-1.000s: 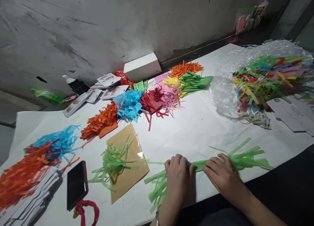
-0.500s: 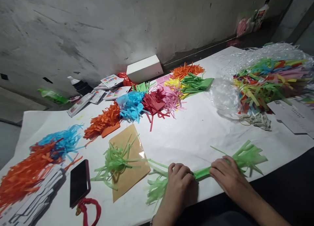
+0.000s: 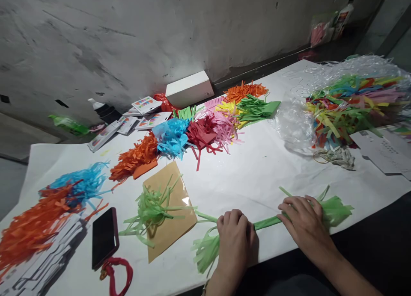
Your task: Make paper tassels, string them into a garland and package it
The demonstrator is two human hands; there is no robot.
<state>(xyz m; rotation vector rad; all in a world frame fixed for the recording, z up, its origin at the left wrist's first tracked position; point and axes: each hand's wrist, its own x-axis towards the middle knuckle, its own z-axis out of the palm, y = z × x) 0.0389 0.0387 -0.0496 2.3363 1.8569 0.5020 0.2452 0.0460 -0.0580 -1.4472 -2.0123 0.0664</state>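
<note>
A green tissue-paper tassel [image 3: 267, 223] lies along the front of the white-covered table, with a narrow rolled middle and loose fringe at both ends. My left hand [image 3: 233, 236] is closed over the rolled part near its left fringe [image 3: 205, 251]. Farther right, my right hand [image 3: 303, 217] has its fingers curled over the band beside the right fringe [image 3: 337, 211]. Both sets of fingertips are partly hidden. To the left, a bunch of green paper strips [image 3: 152, 210] rests on a tan envelope-like sheet [image 3: 175, 236].
A phone [image 3: 105, 238] with a red cord [image 3: 126, 272] lies left. Orange [image 3: 28, 227], blue [image 3: 173, 137] and dark red [image 3: 202, 133] fringed paper lines the table. A white box [image 3: 189, 90] stands by the wall. Mixed tassels [image 3: 349, 108] and clear plastic [image 3: 293, 122] sit right.
My right hand has shifted slightly right and up along the tassel, and more of the rolled green band shows between the hands. My left hand stays nearly in place.
</note>
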